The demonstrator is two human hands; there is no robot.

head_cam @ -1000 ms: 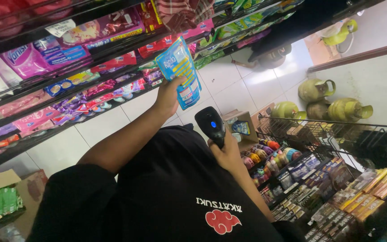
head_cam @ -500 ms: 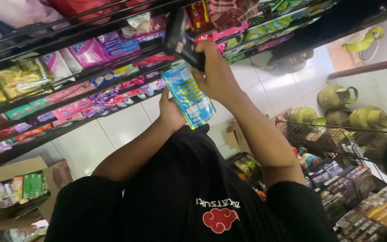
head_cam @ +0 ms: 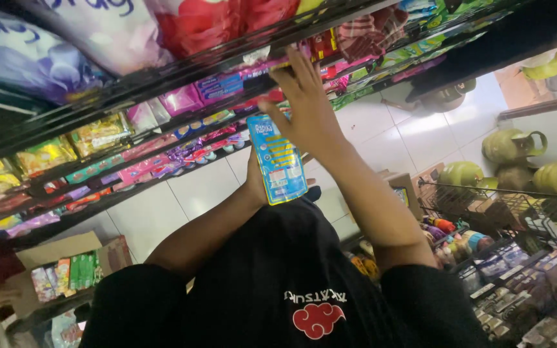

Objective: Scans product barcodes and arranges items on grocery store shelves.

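My left hand [head_cam: 254, 179] grips a blue and yellow refill pouch [head_cam: 278, 161] from behind and holds it upright in front of my chest; the pouch hides most of the hand. My right hand [head_cam: 305, 106] reaches up past the pouch to the edge of a dark shelf [head_cam: 162, 84]. Its fingers wrap a black handheld scanner [head_cam: 262, 82], which is mostly hidden against the shelf rail. Pink, purple and blue sachets hang just beyond the scanner.
Rows of coloured sachets and large bags fill the shelves [head_cam: 98, 174] on the left. A cardboard box [head_cam: 72, 267] with green packets sits low left. A wire rack [head_cam: 504, 258] of small goods and green gas cylinders [head_cam: 510, 145] stand on the right, over white floor tiles [head_cam: 420, 135].
My right hand has lifted the scanner from chest height up to the shelf edge. My left hand has brought the blue pouch down and closer to my chest.
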